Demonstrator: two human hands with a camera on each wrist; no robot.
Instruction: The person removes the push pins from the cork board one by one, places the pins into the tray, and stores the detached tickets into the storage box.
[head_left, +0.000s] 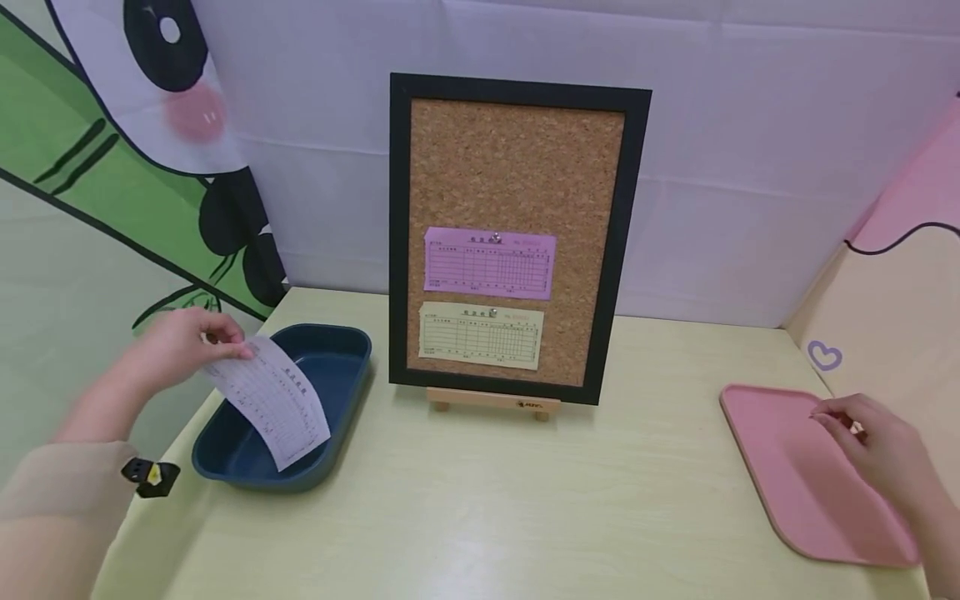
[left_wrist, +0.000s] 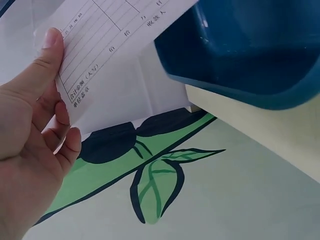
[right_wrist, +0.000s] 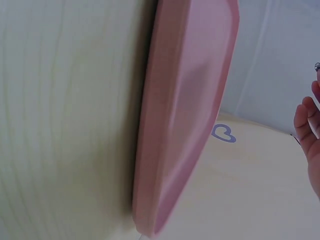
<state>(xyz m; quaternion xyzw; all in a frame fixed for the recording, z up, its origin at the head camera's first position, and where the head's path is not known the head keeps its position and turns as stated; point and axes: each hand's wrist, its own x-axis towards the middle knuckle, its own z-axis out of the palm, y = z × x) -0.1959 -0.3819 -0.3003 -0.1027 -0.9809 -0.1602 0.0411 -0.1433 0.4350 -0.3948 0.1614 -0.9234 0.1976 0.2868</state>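
Note:
My left hand (head_left: 187, 346) pinches a white printed receipt slip (head_left: 273, 400) by its upper left edge, thumb on one face. The slip slants over a dark blue tray (head_left: 348, 350), its lower end hanging inside the rim in the head view. In the left wrist view the slip (left_wrist: 120, 35) shows ruled lines and printed characters. Over the pink tray (head_left: 772, 417) at the right, my right hand (head_left: 877, 450) has thumb and forefinger together. A small shiny push pin (right_wrist: 317, 66) shows at its fingertips in the right wrist view, at the frame's edge.
A black-framed cork board (head_left: 517, 167) leans on a small wooden easel (head_left: 487, 400) at the back middle. Pinned to it are a purple slip (head_left: 487, 271) and, below, a pale yellow slip (head_left: 480, 340). A printed cloth (head_left: 337, 83) hangs behind the table (head_left: 525, 500).

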